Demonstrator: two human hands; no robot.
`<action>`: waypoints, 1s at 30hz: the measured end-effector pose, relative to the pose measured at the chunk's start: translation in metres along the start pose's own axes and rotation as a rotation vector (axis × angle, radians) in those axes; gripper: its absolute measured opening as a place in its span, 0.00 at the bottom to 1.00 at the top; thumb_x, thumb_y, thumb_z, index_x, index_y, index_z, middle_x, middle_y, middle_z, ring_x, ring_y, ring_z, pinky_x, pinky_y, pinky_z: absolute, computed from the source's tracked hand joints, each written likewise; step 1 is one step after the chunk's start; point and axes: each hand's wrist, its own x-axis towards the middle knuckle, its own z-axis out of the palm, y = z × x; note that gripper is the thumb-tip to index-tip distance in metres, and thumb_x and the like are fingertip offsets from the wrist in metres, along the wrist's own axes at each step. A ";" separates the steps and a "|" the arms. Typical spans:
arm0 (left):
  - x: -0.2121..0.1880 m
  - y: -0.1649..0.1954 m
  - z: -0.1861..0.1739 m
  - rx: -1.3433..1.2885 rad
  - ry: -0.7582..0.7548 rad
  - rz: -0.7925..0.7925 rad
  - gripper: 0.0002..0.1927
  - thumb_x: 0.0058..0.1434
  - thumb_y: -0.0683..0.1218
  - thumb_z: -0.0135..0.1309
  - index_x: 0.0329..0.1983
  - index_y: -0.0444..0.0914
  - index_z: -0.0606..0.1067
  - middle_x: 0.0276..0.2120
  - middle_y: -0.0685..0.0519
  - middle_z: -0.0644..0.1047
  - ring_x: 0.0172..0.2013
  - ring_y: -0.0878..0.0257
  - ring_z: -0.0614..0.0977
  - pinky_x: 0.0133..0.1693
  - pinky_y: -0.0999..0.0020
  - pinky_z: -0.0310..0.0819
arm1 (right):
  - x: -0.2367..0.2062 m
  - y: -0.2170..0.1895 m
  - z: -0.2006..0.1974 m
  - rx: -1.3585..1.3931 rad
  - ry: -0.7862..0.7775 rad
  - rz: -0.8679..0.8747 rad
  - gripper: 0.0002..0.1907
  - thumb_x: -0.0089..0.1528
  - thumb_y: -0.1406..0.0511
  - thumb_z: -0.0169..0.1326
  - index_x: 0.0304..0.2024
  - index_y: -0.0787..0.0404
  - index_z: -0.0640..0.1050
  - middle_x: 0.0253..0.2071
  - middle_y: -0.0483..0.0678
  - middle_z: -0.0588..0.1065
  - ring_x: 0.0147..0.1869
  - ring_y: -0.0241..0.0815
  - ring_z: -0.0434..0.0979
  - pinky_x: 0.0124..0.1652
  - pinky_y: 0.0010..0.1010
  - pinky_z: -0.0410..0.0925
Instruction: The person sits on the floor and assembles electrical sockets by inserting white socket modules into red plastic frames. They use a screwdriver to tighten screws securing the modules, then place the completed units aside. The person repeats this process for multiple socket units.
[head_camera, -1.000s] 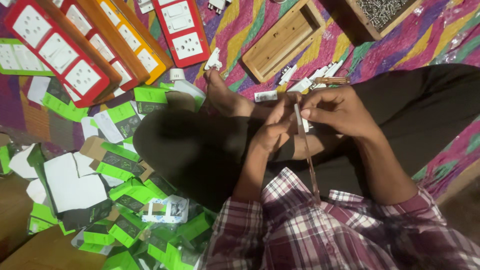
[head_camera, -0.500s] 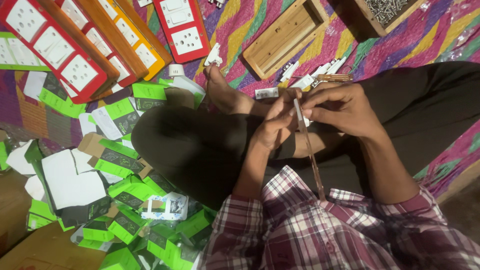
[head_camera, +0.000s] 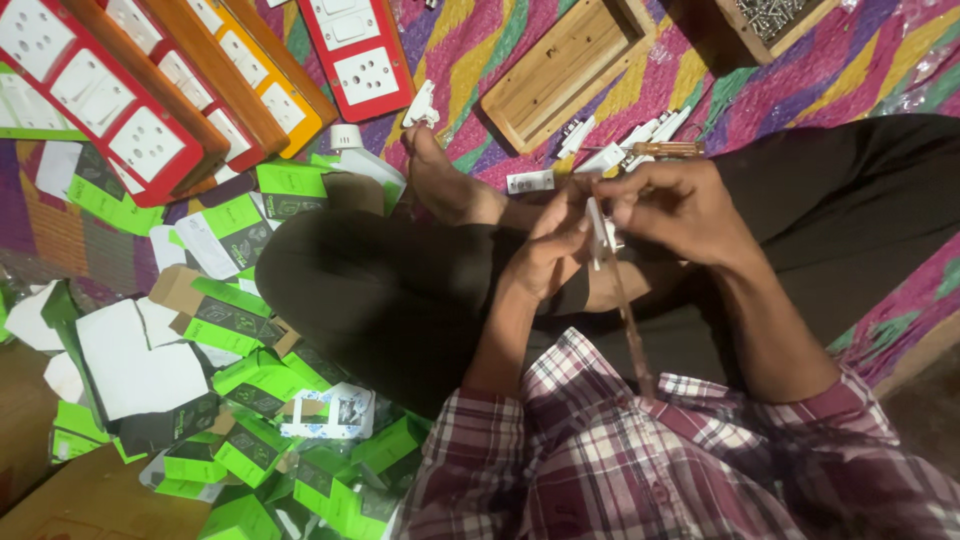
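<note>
I sit cross-legged on a patterned cloth and both hands meet over my lap. My left hand pinches a small white switch part from the left. My right hand grips the same white part from the right, together with a thin brown stick-like tool that runs down toward my checked shirt. More small white parts lie on the cloth just beyond my hands, near my bare foot.
Red and orange switch boards lie at the upper left. An open wooden box and a box of screws sit at the top. Several green and white cartons are heaped at the lower left.
Both hands have stayed together on the white part, with only small finger shifts. The camera view has drifted slightly.
</note>
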 end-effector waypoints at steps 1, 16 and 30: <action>0.000 -0.002 -0.002 0.025 0.035 -0.017 0.37 0.64 0.45 0.58 0.74 0.37 0.58 0.57 0.49 0.69 0.55 0.60 0.74 0.55 0.66 0.70 | -0.001 0.002 0.000 0.046 -0.029 -0.006 0.10 0.66 0.69 0.60 0.48 0.70 0.81 0.41 0.48 0.81 0.44 0.34 0.80 0.45 0.27 0.74; 0.001 -0.011 -0.015 -0.002 -0.043 0.041 0.40 0.62 0.39 0.58 0.76 0.42 0.55 0.55 0.49 0.70 0.52 0.58 0.76 0.51 0.60 0.75 | -0.006 0.006 0.014 0.042 0.042 -0.137 0.08 0.67 0.71 0.59 0.47 0.70 0.80 0.38 0.48 0.79 0.44 0.32 0.78 0.46 0.25 0.72; 0.001 0.002 -0.008 0.068 -0.012 0.056 0.39 0.57 0.37 0.54 0.73 0.40 0.57 0.58 0.52 0.69 0.59 0.60 0.74 0.59 0.65 0.71 | -0.005 0.010 0.023 -0.188 0.057 -0.327 0.13 0.68 0.69 0.55 0.52 0.70 0.80 0.40 0.50 0.79 0.43 0.34 0.79 0.43 0.28 0.71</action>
